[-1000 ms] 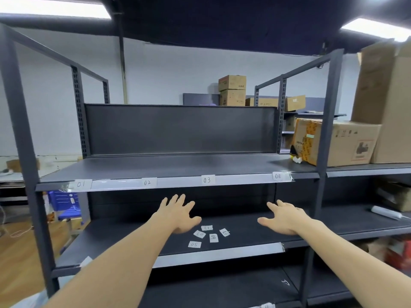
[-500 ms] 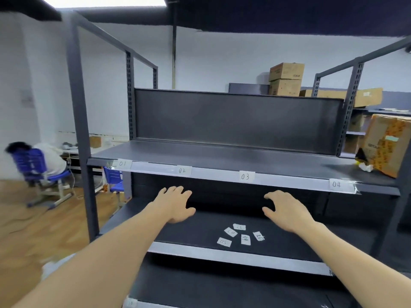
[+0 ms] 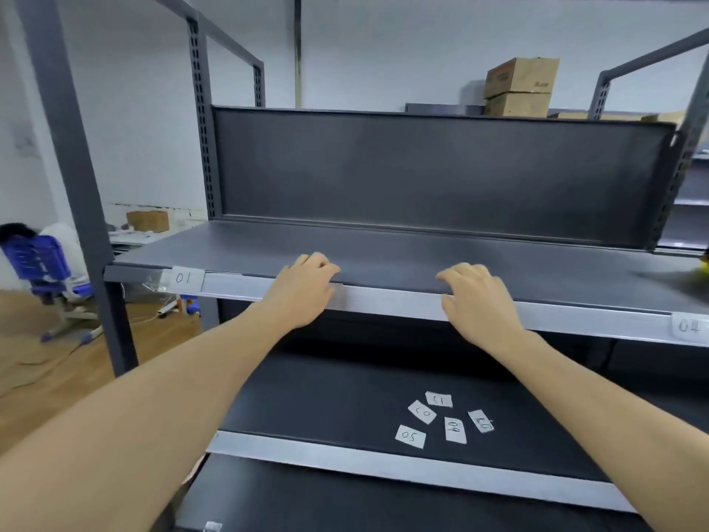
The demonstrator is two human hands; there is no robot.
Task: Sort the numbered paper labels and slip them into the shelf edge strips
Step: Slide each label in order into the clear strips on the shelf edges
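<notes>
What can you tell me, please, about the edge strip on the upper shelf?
The edge strip is a pale, glossy, plastic-looking band fronting the upper shelf. Label 01 sits near its left end, label 04 at its right. The left hand and right hand cover its middle, fingers curled over its top.

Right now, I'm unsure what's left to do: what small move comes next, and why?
Probably lower the right hand to the loose 05 label on the lower shelf: the upper strip shows 01 and 04, while the lower strip looks bare.
</notes>
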